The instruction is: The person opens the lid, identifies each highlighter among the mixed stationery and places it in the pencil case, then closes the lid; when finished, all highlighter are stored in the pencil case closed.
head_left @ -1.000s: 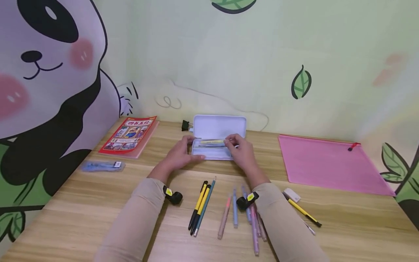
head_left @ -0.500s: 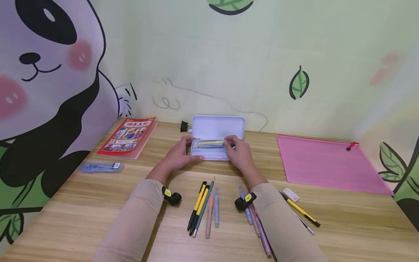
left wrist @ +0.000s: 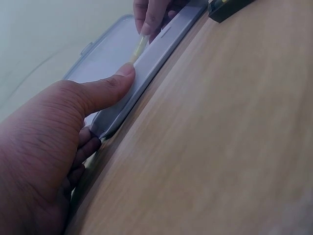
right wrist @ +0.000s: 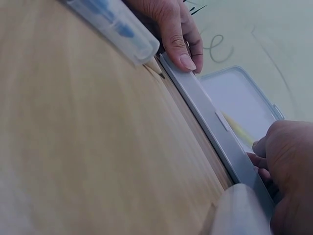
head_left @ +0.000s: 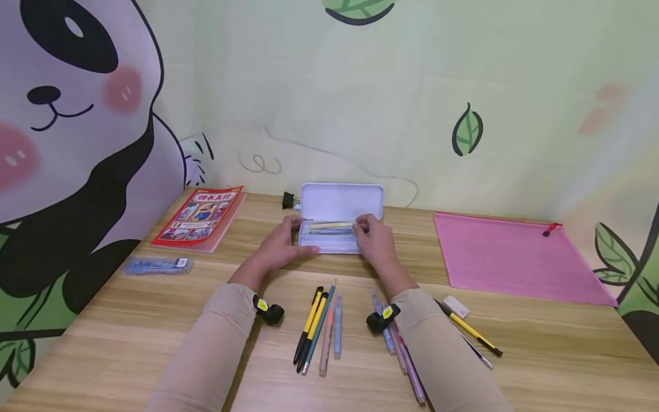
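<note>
A white pencil case [head_left: 337,245] stands near the wall with its lid [head_left: 342,200] raised. My left hand [head_left: 278,245] holds the case's left end, thumb along the front edge and fingers round the side. At the right end, my right hand [head_left: 378,240] pinches one end of a pale yellow pen [head_left: 330,225], which lies lengthwise over the case's rear compartment. The left wrist view shows that yellow pen [left wrist: 139,48] running from the right fingertips towards the left thumb. Other slim items lie under it, partly hidden. The front compartment shows a bare white bottom.
Before the case lie yellow-black pens [head_left: 311,326], a teal pencil [head_left: 320,329], a pink pen [head_left: 326,340] and a blue pen [head_left: 337,329]. Purple pens [head_left: 412,372] lie partly under the right forearm. An eraser [head_left: 456,306], pink pouch [head_left: 520,257], booklet [head_left: 201,214] and clear pen packet [head_left: 158,265] lie around.
The pink and blue pens on the table have rolled left beside the teal pencil, and a purple pen has shifted right. Both hands stay at the case; the yellow pen sits slightly lower.
</note>
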